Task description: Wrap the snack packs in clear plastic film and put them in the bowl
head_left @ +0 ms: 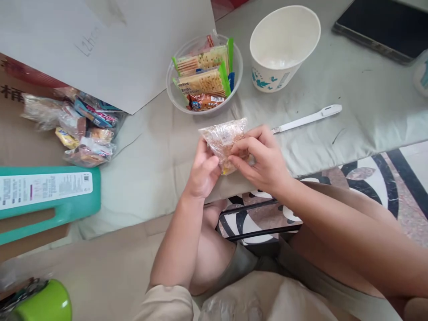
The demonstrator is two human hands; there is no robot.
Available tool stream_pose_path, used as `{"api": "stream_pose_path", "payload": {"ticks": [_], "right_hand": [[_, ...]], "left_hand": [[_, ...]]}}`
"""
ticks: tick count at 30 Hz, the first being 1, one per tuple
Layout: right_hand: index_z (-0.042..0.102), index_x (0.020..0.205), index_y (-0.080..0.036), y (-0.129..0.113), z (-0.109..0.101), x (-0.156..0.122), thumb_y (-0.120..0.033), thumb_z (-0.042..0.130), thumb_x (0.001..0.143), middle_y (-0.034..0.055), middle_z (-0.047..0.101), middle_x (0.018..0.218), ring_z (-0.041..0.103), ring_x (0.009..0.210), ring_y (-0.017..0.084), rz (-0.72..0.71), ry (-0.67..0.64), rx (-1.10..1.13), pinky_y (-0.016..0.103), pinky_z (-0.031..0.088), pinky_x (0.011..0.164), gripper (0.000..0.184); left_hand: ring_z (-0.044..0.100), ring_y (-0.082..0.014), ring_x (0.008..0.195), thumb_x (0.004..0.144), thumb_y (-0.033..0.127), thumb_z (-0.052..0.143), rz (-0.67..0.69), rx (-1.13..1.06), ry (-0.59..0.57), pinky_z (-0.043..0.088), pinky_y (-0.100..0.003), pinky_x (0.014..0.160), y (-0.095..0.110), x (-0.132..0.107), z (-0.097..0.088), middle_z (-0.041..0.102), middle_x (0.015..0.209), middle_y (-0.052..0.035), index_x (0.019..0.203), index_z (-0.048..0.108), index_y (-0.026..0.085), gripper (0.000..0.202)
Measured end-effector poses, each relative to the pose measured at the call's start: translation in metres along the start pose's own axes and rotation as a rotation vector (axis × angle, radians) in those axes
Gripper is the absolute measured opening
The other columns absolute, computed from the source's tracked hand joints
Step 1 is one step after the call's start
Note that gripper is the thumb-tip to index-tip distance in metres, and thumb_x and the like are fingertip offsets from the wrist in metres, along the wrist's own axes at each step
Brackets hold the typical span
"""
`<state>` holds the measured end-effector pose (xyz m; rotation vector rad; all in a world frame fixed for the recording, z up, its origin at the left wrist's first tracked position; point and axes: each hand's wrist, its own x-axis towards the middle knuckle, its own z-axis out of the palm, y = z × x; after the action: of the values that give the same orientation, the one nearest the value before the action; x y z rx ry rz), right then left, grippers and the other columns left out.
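Between my two hands is a clear plastic snack packet (223,136) with something golden-brown inside. My left hand (204,171) grips its left side, thumb on the front. On the right side, my right hand (259,156) pinches the wrapper, fingers bent over it. Just beyond the packet stands a clear plastic bowl (171,96) of wrapped snacks, among them two biscuit packs (203,84) with green edges and a brown wrapped snack (205,101). A white-handled knife or similar tool (309,119) lies right of my right hand; its near end is partly hidden.
A paper cup (284,49) stands behind the tool, with a dark phone-like device (384,29) at the far right. On the left are a pile of wrapped snacks (88,129), a white board or box flap (110,49) and a teal container (76,200). A green bin (50,303) sits lower left.
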<state>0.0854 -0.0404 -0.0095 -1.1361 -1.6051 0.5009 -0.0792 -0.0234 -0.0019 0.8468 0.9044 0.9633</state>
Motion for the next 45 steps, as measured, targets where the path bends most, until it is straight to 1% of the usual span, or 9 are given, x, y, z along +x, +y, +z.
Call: {"api": "stream_pose_path", "payload": {"ticks": [4, 8, 11, 16, 21, 24, 27, 33, 45], "right_hand": [[0.065, 0.087, -0.021, 0.004, 0.000, 0.002, -0.020, 0.070, 0.088, 0.0024, 0.056, 0.086, 0.054, 0.078, 0.016, 0.152, -0.037, 0.077, 0.030, 0.049, 0.068, 0.005], [0.065, 0.092, -0.021, 0.007, -0.005, 0.006, -0.020, 0.060, 0.092, 0.0043, 0.062, 0.090, 0.057, 0.079, 0.017, 0.143, -0.075, 0.066, 0.033, 0.049, 0.072, 0.005], [0.068, 0.103, -0.021, 0.017, -0.026, 0.011, -0.013, 0.052, 0.088, 0.0083, 0.067, 0.096, 0.063, 0.090, 0.024, 0.060, -0.044, -0.181, 0.041, 0.050, 0.082, 0.022], [0.071, 0.118, -0.023, 0.047, -0.072, 0.012, -0.013, 0.059, 0.078, 0.0170, 0.068, 0.130, 0.060, 0.118, 0.041, 0.305, -0.041, -0.691, 0.064, 0.040, 0.100, 0.044], [0.072, 0.096, -0.023, 0.060, -0.087, 0.011, -0.024, 0.062, 0.089, 0.0195, 0.071, 0.121, 0.061, 0.118, 0.043, 0.408, -0.117, -0.735, 0.069, 0.034, 0.104, 0.012], [0.068, 0.096, -0.024, 0.049, -0.077, 0.009, -0.036, 0.062, 0.092, 0.0141, 0.071, 0.093, 0.067, 0.093, 0.033, 0.323, -0.084, -0.578, 0.060, 0.042, 0.094, 0.014], [0.063, 0.107, -0.023, 0.022, -0.052, 0.000, -0.048, 0.058, 0.096, 0.0045, 0.064, 0.081, 0.059, 0.069, 0.020, 0.272, -0.107, -0.155, 0.040, 0.048, 0.073, 0.028], [0.056, 0.092, -0.020, -0.025, -0.006, -0.010, -0.058, 0.043, 0.102, -0.0047, 0.048, 0.065, 0.042, 0.053, 0.010, 0.684, -0.429, 0.580, 0.025, 0.037, 0.052, 0.041], [0.062, 0.084, -0.019, -0.025, -0.010, -0.003, -0.055, 0.062, 0.085, -0.0033, 0.057, 0.061, 0.047, 0.044, 0.007, 0.945, -0.396, 0.644, 0.020, 0.037, 0.042, 0.036]], "left_hand": [[0.060, -0.0275, 0.135, 0.063, 0.049, 0.096, 0.037, 0.203, -0.124, 0.052, -0.042, 0.114, -0.012, -0.001, -0.004, 0.058, 0.144, -0.0090, 0.135, 0.044, 0.029, 0.091], [0.063, -0.0260, 0.131, 0.069, 0.051, 0.094, 0.110, 0.348, -0.020, 0.055, -0.041, 0.110, -0.015, 0.005, -0.006, 0.056, 0.144, -0.0113, 0.147, 0.028, 0.033, 0.103], [0.067, -0.0232, 0.124, 0.067, 0.052, 0.095, 0.240, 0.330, 0.113, 0.058, -0.039, 0.104, -0.006, 0.007, -0.011, 0.057, 0.139, -0.0091, 0.155, 0.010, 0.042, 0.123], [0.071, -0.0210, 0.108, 0.060, 0.054, 0.097, 0.280, 0.305, 0.299, 0.061, -0.039, 0.095, 0.009, 0.006, -0.024, 0.060, 0.125, -0.0049, 0.150, 0.016, 0.044, 0.121], [0.071, -0.0177, 0.096, 0.059, 0.057, 0.097, 0.272, 0.274, 0.401, 0.060, -0.036, 0.091, 0.013, 0.008, -0.029, 0.062, 0.114, -0.0012, 0.139, 0.024, 0.041, 0.110], [0.071, -0.0155, 0.089, 0.059, 0.057, 0.097, 0.278, 0.262, 0.425, 0.059, -0.036, 0.092, 0.012, 0.009, -0.027, 0.064, 0.107, 0.0004, 0.134, 0.026, 0.038, 0.106], [0.072, -0.0154, 0.088, 0.061, 0.057, 0.096, 0.275, 0.266, 0.394, 0.058, -0.037, 0.094, 0.009, 0.006, -0.020, 0.065, 0.100, 0.0026, 0.129, 0.027, 0.035, 0.099], [0.074, -0.0132, 0.084, 0.068, 0.055, 0.093, 0.251, 0.308, 0.261, 0.059, -0.028, 0.083, 0.002, -0.003, 0.001, 0.066, 0.095, 0.0043, 0.116, 0.027, 0.031, 0.085], [0.074, -0.0127, 0.083, 0.071, 0.035, 0.091, 0.290, 0.418, 0.274, 0.059, -0.026, 0.076, -0.004, -0.003, 0.006, 0.068, 0.096, 0.0047, 0.117, 0.033, 0.030, 0.074]]}}
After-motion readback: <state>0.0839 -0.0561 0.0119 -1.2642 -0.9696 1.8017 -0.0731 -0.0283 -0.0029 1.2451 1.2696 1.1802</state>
